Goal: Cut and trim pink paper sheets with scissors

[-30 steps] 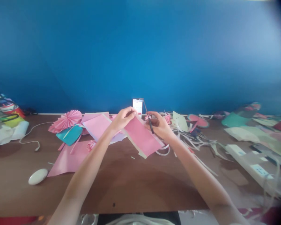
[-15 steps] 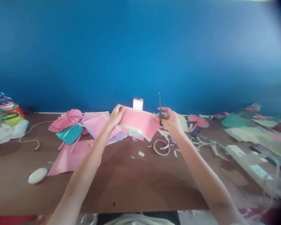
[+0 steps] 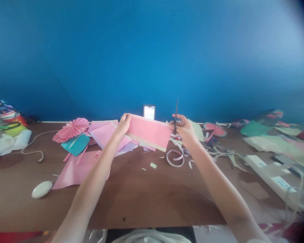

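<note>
A pink sheet of paper (image 3: 150, 132) with a pale strip along its lower edge is stretched between my hands above the table. My left hand (image 3: 124, 125) pinches its left end. Scissors (image 3: 176, 113) point upward in my right hand (image 3: 184, 128), whose fingers also reach the paper's right edge. Whether the scissor blades are parted cannot be made out. Below the sheet are small paper scraps (image 3: 153, 165) and curled white strips (image 3: 175, 162).
Left of my hands lie a pleated pink paper fan (image 3: 74, 127), a teal paper piece (image 3: 76, 144), pink sheets (image 3: 74, 173) and a white mouse (image 3: 42, 189). A power strip (image 3: 271, 175) is at the right. A lit phone (image 3: 149, 111) stands by the blue wall (image 3: 152, 57).
The pink paper has been pulled flatter and straighter. My right hand and the scissors have shifted slightly right; my left hand has moved slightly left.
</note>
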Demonstrator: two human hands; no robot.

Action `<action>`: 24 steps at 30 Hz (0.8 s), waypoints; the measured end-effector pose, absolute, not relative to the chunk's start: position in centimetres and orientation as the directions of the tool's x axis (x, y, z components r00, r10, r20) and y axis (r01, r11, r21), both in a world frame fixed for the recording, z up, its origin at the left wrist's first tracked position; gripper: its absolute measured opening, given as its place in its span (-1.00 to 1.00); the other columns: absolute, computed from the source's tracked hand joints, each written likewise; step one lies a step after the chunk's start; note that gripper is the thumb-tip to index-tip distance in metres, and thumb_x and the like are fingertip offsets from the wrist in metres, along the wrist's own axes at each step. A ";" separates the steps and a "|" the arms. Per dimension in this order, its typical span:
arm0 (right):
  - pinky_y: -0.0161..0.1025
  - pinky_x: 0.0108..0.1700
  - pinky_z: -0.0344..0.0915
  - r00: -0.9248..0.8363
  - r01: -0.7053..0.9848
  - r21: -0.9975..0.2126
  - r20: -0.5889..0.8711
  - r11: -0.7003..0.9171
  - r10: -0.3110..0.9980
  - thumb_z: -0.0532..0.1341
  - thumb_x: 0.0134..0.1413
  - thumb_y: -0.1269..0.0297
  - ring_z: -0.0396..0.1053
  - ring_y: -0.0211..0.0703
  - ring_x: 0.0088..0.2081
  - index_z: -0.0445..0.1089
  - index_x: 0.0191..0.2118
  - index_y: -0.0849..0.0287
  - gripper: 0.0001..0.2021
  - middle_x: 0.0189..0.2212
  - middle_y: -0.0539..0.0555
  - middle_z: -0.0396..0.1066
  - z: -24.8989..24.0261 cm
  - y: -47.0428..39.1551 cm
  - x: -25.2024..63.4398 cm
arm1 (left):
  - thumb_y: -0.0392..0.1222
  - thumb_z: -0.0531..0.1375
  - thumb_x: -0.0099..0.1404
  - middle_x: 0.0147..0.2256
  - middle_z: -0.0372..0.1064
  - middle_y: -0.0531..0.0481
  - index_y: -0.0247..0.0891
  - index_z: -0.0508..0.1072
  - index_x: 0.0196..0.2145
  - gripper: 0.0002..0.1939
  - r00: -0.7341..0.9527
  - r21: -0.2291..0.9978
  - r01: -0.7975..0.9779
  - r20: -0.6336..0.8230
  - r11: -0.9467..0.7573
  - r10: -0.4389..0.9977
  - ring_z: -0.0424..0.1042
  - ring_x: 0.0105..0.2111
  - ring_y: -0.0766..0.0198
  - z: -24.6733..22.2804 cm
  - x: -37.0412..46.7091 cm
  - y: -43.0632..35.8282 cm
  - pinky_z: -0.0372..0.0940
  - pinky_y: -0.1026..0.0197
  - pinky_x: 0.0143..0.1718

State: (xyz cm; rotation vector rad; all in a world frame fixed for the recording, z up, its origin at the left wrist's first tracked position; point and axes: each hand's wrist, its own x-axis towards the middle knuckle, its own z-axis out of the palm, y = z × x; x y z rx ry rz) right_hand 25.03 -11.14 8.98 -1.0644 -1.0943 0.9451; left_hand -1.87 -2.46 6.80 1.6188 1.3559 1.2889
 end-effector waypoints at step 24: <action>-0.26 -0.39 0.32 -0.071 0.213 -0.936 0.273 0.282 0.959 0.39 -0.19 0.23 0.39 -0.19 -0.42 0.29 -0.02 0.15 -0.46 -0.43 0.02 0.48 8.5 -11.1 25.1 | 0.06 0.12 0.29 0.04 0.38 -0.11 -0.14 0.42 -0.03 -0.63 0.584 0.745 0.341 0.310 -0.573 0.750 0.35 0.02 0.08 9.4 1.8 -6.8 0.23 0.10 -0.02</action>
